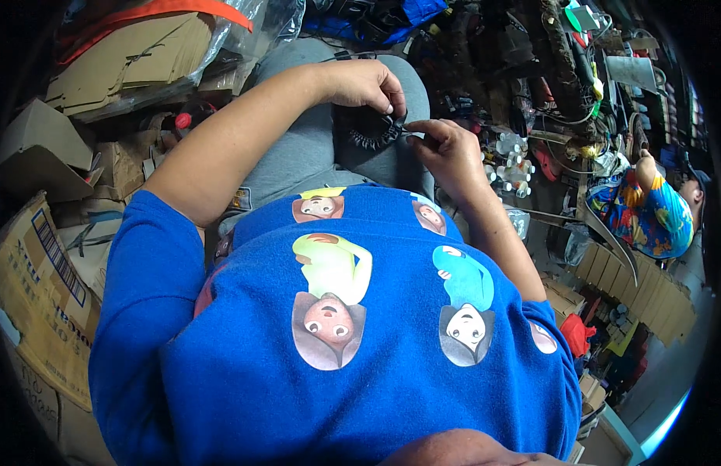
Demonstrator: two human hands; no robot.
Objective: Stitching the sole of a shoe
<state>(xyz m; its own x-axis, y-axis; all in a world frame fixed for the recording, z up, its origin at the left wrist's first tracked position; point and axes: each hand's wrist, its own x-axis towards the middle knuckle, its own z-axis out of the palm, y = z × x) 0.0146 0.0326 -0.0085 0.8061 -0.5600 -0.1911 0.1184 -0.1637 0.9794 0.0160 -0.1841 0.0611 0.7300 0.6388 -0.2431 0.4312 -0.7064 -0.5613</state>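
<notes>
Over my lap, in front of the grey trousers (298, 116), is a dark ring-shaped part (376, 140) with a row of pale, thin teeth along its lower edge. My left hand (364, 84) reaches in from above, its thumb and fingers pinched at the ring's upper right. From the right comes my right hand (452, 151), with thumb and forefinger closed at the ring's right edge. Whatever lies between those right fingertips is too small to make out. The ring's far side blends into the dark shadow between my legs.
Flattened cardboard (135, 66) and an open carton (46, 151) are on the left, above a large printed box (46, 287). To the right stand several clear bottles (516, 167) by cluttered tools. Another person in a colourful shirt (660, 221) sits farther right.
</notes>
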